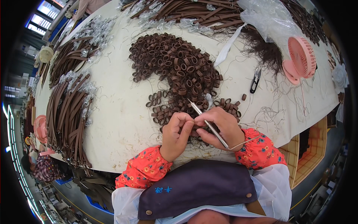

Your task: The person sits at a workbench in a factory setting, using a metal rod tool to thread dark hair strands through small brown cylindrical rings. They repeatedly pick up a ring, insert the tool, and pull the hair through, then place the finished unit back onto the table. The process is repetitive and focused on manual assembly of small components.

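Close together over the near part of the pale table, my two hands meet at the fingertips. My right hand (223,127) is closed round a slim silver pen-shaped tool (197,109), whose pointed tip slants up to the left and whose thin cord trails from the rear end past my wrist. Thumb and forefinger of my left hand (175,134) are pinched together against the right fingertips; what they pinch is too small and covered to make out. Just beyond lies a large heap of small brown strap loops (179,63), with more loops around and partly under my hands.
Brown straps (69,119) lie bundled at left, and more straps (194,13) at the far edge beside clear plastic (266,18). Black thread snips (256,80), a brown thread tangle (263,52) and a pink fan (301,58) are at right. Another person (46,168) sits at lower left.
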